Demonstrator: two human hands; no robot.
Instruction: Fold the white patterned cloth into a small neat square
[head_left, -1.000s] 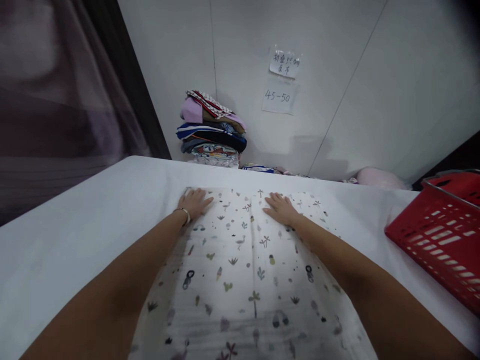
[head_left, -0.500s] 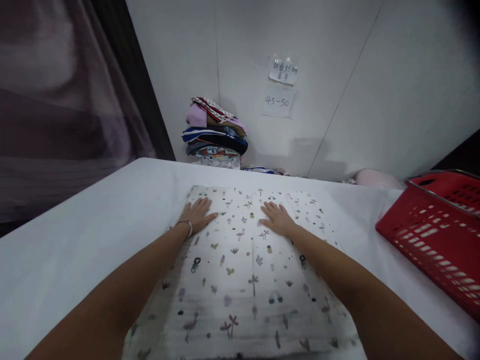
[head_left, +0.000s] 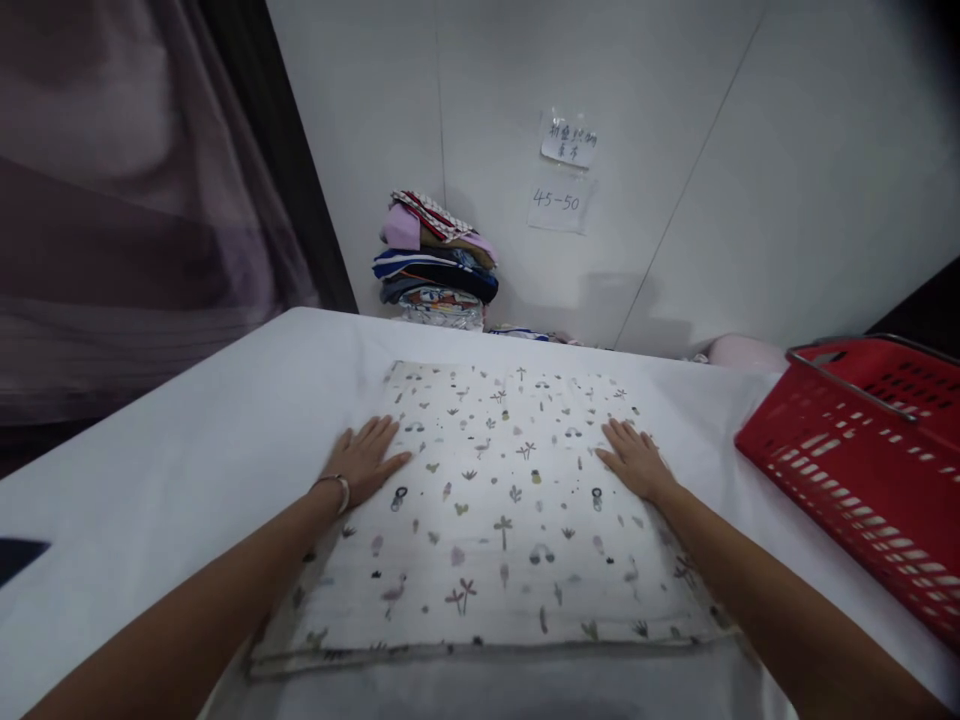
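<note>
A white cloth (head_left: 480, 540) printed with small palm trees, flamingos and plants lies flat on the white table, its layered near edge showing folds. My left hand (head_left: 365, 460) rests palm down on the cloth's left edge, fingers spread, with a bracelet on the wrist. On the opposite side my right hand (head_left: 635, 460) presses flat near the right edge, fingers stretched forward. Neither hand grips anything.
To the right stands a red plastic basket (head_left: 862, 470) with a metal handle. Behind the white table (head_left: 225, 430) rises a stack of folded clothes (head_left: 439, 265) by the wall. Two paper notes (head_left: 559, 205) hang there. A curtain (head_left: 135, 220) covers the left.
Both hands have slid outward, away from each other, and slightly closer to me, toward the cloth's side edges. The view has shifted a little, so the cloth's near edge now shows.
</note>
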